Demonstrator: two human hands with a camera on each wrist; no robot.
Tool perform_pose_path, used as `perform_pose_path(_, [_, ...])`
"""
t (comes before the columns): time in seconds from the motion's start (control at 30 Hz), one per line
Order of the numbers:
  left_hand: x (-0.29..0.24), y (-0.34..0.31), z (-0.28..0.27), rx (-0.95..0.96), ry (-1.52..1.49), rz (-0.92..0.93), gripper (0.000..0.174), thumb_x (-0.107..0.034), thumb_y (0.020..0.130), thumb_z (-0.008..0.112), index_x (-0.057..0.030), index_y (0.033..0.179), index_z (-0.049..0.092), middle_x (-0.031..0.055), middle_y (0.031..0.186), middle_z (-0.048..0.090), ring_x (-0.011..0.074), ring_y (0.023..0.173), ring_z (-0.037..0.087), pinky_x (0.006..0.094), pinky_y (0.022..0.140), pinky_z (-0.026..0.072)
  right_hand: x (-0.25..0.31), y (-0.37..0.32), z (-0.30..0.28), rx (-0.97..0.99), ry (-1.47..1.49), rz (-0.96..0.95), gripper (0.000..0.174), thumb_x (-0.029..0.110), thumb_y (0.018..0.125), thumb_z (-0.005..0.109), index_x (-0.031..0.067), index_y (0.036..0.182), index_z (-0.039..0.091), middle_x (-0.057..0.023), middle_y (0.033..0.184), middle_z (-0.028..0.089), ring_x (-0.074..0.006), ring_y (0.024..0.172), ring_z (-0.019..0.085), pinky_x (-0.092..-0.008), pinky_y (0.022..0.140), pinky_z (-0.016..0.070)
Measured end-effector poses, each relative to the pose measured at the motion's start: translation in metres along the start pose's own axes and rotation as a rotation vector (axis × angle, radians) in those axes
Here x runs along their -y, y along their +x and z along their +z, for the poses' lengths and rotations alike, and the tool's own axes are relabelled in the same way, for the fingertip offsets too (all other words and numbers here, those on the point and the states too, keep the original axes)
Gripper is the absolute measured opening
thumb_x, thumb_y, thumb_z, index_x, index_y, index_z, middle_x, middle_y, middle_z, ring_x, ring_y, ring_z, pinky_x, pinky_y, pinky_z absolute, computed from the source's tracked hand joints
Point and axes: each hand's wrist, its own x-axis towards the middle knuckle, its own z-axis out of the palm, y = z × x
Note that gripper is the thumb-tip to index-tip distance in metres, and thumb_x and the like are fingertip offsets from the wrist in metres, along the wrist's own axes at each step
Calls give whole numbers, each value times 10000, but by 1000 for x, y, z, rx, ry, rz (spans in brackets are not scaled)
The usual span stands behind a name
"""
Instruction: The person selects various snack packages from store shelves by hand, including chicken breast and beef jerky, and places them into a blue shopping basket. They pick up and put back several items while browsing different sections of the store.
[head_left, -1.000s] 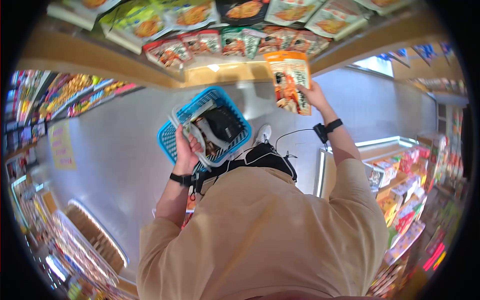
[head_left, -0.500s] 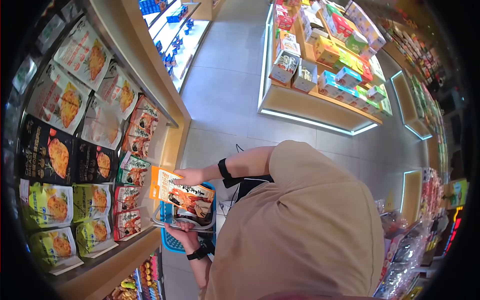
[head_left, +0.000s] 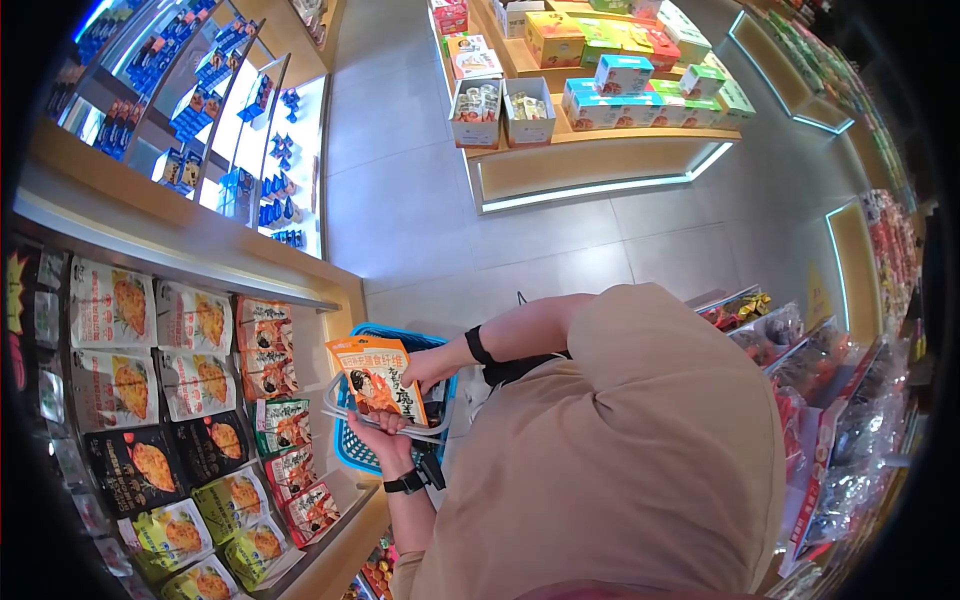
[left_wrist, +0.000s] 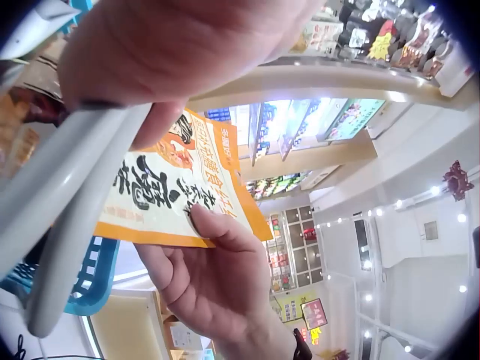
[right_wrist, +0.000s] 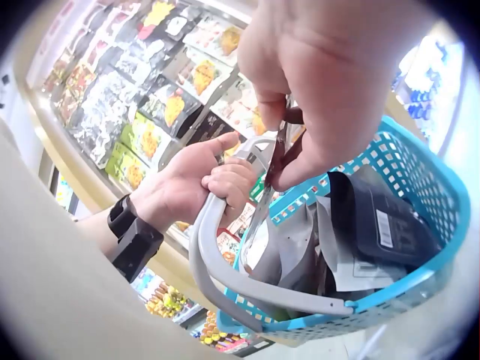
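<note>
**Head view.** Orange packet, printed face up, over the near rim of blue basket, just in front of the torso. Right hand at the packet's right edge, pinching it between thumb and fingers. Left hand below, fingers curled round both grey handles of the basket. Wall shelf of snack bags close on the left. Display island with boxed goods well apart across the floor.

**Left wrist view.** Orange packet from beneath, thumb of right hand pressed near its lower edge, fingers behind. Left hand wrapped over the grey handles, with a corner of the blue basket under them.

**Right wrist view.** Left hand closed about the grey handles. Right hand directly above the blue basket, thumb and forefinger nipped on a thin edge, probably the orange packet seen edge-on. Black pouch lying inside the basket.
</note>
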Motion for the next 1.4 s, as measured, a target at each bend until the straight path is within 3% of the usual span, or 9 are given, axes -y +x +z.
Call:
perform_pose_path(0.17, [40, 19, 84, 54, 122, -35, 529, -625, 913, 422, -198, 614, 332, -68, 456, 266, 77, 347, 238, 224, 352, 223, -9, -43, -63, 41, -311, 141, 502, 179, 882, 673, 63, 1332, 482, -124, 1127, 648, -209, 954, 674, -372, 812, 575])
perform_pose_path(0.4, [94, 58, 183, 104, 234, -118, 531, -637, 888, 478, -191, 637, 335, -70, 460, 246, 75, 356, 210, 231, 359, 217, 25, -118, -138, -156, -1123, -192, 531, 384, 816, 712, 51, 1206, 571, -165, 1019, 686, -283, 869, 686, -385, 782, 542])
perform_pose_path(0.6, [121, 87, 261, 189, 334, -189, 517, -619, 878, 507, -200, 634, 328, -67, 466, 236, 83, 374, 211, 254, 383, 215, 43, -129, -199, -427, -913, -148, 621, 445, 781, 714, 7, 1196, 571, -230, 1000, 684, -342, 961, 670, -405, 824, 524])
perform_pose_path(0.73, [122, 114, 309, 207, 415, -236, 514, -622, 877, 510, -198, 650, 329, -69, 478, 221, 90, 391, 211, 273, 423, 229, 87, -160, -208, -654, -578, -366, 587, 333, 866, 667, -7, 1289, 444, -229, 971, 686, -326, 829, 691, -407, 759, 536])
perform_pose_path(0.97, [101, 194, 372, 297, 501, -354, 519, -612, 878, 531, -178, 647, 363, -54, 481, 248, 89, 386, 240, 264, 415, 244, 149, -95, -263, -714, -924, -575, 395, 151, 855, 627, 55, 1224, 525, -188, 987, 677, -345, 933, 663, -402, 827, 517])
perform_pose_path(1.07, [76, 231, 395, 290, 509, -399, 520, -612, 872, 543, -179, 643, 367, -53, 481, 252, 90, 385, 247, 268, 413, 248, 183, -71, -271, -580, -1090, -181, 353, 116, 854, 587, 73, 1204, 570, -185, 1010, 674, -359, 951, 650, -411, 845, 509])
perform_pose_path(1.2, [33, 274, 425, 363, 548, -443, 514, -607, 862, 563, -183, 637, 377, -59, 479, 238, 97, 385, 248, 274, 417, 255, 226, -57, -295, -517, -1068, -274, 247, 135, 865, 575, 86, 1088, 670, -153, 962, 701, -324, 926, 668, -412, 835, 516])
perform_pose_path(1.33, [0, 309, 444, 370, 601, -409, 504, -592, 863, 560, -184, 638, 369, -62, 479, 224, 94, 385, 228, 276, 415, 245, 271, -82, -335, -861, -562, -528, 237, 197, 909, 657, 34, 1081, 641, -62, 923, 680, -132, 833, 642, -292, 769, 522])
perform_pose_path(1.4, [-18, 322, 454, 339, 623, -409, 501, -592, 864, 559, -183, 643, 372, -62, 482, 221, 93, 384, 229, 275, 414, 244, 292, -108, -373, -1080, -341, -494, 252, 194, 886, 685, 25, 1063, 627, -62, 906, 667, -132, 821, 638, -292, 751, 519])
